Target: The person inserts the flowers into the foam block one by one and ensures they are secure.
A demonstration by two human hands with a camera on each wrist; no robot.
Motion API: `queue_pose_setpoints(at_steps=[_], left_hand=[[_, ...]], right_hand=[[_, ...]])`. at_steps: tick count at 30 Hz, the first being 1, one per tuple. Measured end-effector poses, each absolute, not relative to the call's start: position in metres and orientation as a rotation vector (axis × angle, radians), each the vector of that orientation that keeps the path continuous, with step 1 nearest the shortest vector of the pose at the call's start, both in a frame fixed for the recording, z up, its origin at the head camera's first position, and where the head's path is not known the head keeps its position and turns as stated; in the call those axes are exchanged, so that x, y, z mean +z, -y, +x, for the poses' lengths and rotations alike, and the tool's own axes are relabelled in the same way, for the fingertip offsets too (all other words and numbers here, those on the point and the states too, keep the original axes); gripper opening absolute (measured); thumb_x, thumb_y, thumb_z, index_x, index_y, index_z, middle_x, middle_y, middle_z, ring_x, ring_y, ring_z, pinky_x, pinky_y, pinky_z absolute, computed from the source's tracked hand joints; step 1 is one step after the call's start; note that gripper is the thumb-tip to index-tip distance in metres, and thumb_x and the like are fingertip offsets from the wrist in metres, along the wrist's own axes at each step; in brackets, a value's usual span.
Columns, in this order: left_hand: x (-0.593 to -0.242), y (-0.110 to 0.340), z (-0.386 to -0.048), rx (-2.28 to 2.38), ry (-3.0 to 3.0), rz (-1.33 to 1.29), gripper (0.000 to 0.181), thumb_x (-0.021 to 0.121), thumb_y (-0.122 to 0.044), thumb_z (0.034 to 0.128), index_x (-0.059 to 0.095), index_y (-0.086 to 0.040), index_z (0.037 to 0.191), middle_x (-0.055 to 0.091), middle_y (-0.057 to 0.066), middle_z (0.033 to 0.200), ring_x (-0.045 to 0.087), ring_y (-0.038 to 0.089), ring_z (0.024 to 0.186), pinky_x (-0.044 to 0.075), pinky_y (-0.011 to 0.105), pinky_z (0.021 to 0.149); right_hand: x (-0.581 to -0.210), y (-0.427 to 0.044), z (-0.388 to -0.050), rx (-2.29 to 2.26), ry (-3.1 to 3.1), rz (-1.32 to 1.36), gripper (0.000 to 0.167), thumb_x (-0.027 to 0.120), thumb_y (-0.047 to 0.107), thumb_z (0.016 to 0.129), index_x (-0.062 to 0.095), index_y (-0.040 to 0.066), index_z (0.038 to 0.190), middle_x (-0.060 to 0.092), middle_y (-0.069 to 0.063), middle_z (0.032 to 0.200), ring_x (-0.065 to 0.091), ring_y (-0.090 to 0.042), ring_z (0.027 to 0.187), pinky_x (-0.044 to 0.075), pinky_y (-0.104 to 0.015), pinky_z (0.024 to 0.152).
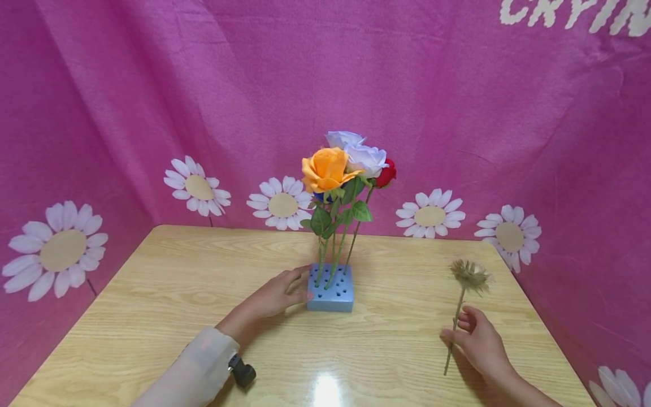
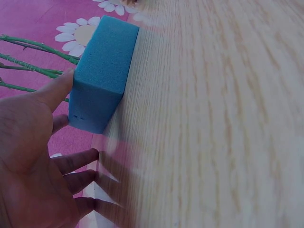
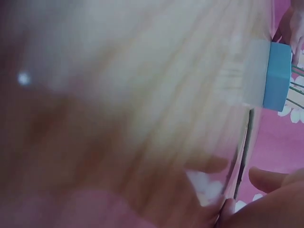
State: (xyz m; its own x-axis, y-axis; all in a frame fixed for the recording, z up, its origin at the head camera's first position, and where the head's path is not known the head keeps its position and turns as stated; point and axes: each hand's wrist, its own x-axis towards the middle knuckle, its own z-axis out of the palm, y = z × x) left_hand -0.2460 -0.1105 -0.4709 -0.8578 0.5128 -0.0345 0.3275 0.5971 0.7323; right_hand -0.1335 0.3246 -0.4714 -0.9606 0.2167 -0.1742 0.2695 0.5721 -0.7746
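A light blue foam block point(image 1: 330, 305) with holes in its top stands on the table. Stems rise from it: an orange rose point(image 1: 325, 169), two pale lilac roses point(image 1: 369, 161), a red rose point(image 1: 386, 174), and a partly hidden blue bloom point(image 1: 322, 196). My left hand point(image 1: 274, 294) touches the block's left side with thumb and index finger; the other fingers rest on the table in the left wrist view. Off to the right, my right hand point(image 1: 480, 342) pinches the stem of a brownish, dry-looking flower point(image 1: 469, 277), its head blurred. The right wrist view shows its dark stem point(image 3: 246, 142) by the fingers.
The wooden table point(image 1: 203, 260) reaches back to a pink cloth point(image 1: 254, 85) printed with white daisies, which hangs behind and at both sides. A small black device point(image 1: 242, 373) is strapped at the left sleeve.
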Motion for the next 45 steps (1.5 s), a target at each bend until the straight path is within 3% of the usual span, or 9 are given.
queue_pose_setpoints(at_steps=[14, 21, 25, 30, 36, 45], left_hand=[[-0.468, 0.110, -0.244, 1.097, -2.590, 0.656, 0.076, 0.066, -0.049, 0.0991, 0.033, -0.024, 0.163, 0.040, 0.016, 0.162, 0.037, 0.042, 0.148, 0.033, 0.065, 0.115], [-0.465, 0.109, -0.243, 1.096, -2.585, 0.660, 0.076, 0.066, -0.049, 0.0989, 0.033, -0.024, 0.163, 0.040, 0.017, 0.161, 0.037, 0.041, 0.148, 0.032, 0.064, 0.116], [-0.465, 0.109, -0.242, 1.097, -2.583, 0.661, 0.077, 0.066, -0.050, 0.0988, 0.033, -0.024, 0.163, 0.041, 0.017, 0.161, 0.038, 0.042, 0.148, 0.032, 0.064, 0.116], [-0.466, 0.110, -0.243, 1.099, -2.580, 0.656, 0.077, 0.067, -0.050, 0.0986, 0.033, -0.024, 0.163, 0.040, 0.017, 0.161, 0.037, 0.042, 0.148, 0.032, 0.064, 0.116], [-0.467, 0.109, -0.243, 1.111, -2.580, 0.665, 0.076, 0.067, -0.049, 0.0989, 0.034, -0.024, 0.163, 0.041, 0.017, 0.161, 0.038, 0.042, 0.147, 0.033, 0.064, 0.116], [-0.464, 0.109, -0.242, 1.114, -2.585, 0.673, 0.075, 0.068, -0.046, 0.0989, 0.035, -0.023, 0.162, 0.040, 0.017, 0.161, 0.039, 0.041, 0.147, 0.033, 0.062, 0.117]], right_hand=[[-0.471, -0.331, -0.142, -1.196, -2.859, 0.343, 0.079, 0.080, 0.011, 0.086, 0.035, -0.021, 0.143, 0.058, -0.032, 0.126, 0.060, -0.043, 0.114, 0.054, -0.039, 0.090], [-0.467, -0.333, -0.145, -1.307, -2.758, 0.376, 0.075, 0.077, 0.006, 0.088, 0.035, -0.021, 0.144, 0.057, -0.031, 0.128, 0.058, -0.037, 0.112, 0.052, -0.021, 0.073], [-0.468, -0.334, -0.147, -1.408, -2.668, 0.404, 0.075, 0.076, 0.001, 0.088, 0.034, -0.020, 0.145, 0.056, -0.030, 0.126, 0.057, -0.024, 0.101, 0.056, -0.024, 0.067], [-0.469, -0.336, -0.149, -1.523, -2.580, 0.406, 0.070, 0.074, -0.001, 0.088, 0.036, -0.021, 0.144, 0.060, -0.023, 0.117, 0.056, -0.008, 0.090, 0.056, -0.021, 0.070], [-0.465, -0.334, -0.146, -1.617, -2.490, 0.404, 0.063, 0.069, -0.001, 0.091, 0.039, -0.022, 0.141, 0.062, -0.019, 0.114, 0.058, -0.003, 0.088, 0.056, -0.018, 0.076], [-0.464, -0.335, -0.146, -1.748, -2.403, 0.395, 0.061, 0.068, -0.003, 0.092, 0.039, -0.022, 0.141, 0.066, -0.001, 0.099, 0.060, 0.000, 0.085, 0.056, -0.019, 0.075]])
